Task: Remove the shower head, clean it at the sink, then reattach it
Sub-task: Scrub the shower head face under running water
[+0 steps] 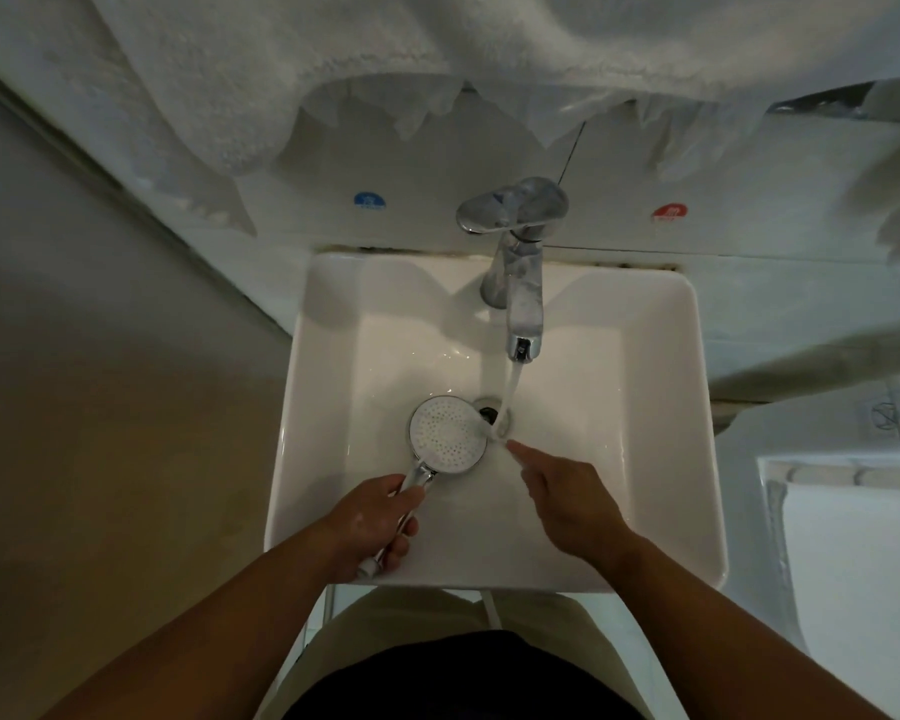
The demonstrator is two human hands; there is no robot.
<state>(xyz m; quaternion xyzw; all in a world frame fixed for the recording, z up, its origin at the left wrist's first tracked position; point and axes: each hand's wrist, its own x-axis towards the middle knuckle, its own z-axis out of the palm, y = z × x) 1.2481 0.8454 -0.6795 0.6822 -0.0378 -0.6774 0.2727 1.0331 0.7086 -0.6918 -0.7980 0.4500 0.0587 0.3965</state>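
The shower head is over the middle of the white sink. Its round spray face is turned up, and its far edge sits just beside the drain at the bottom of the basin. The left hand holds it from the sink's near edge, with fingers and thumb wrapped tight round the chrome handle. The end of the handle pokes out below the palm. The right hand reaches in over the near right part of the basin. Its forefinger is stretched straight toward the drain and the other fingers are folded under, gripping nothing. The fingertip meets the foot of the water stream, which falls from the chrome faucet mounted at the back rim of the sink and lands right at the drain, brushing the shower head's edge. On the wall behind the sink there is a blue sticker to the left of the faucet and a red sticker to the right. A white towel hangs above the sink, with its fringe dangling toward the faucet lever.
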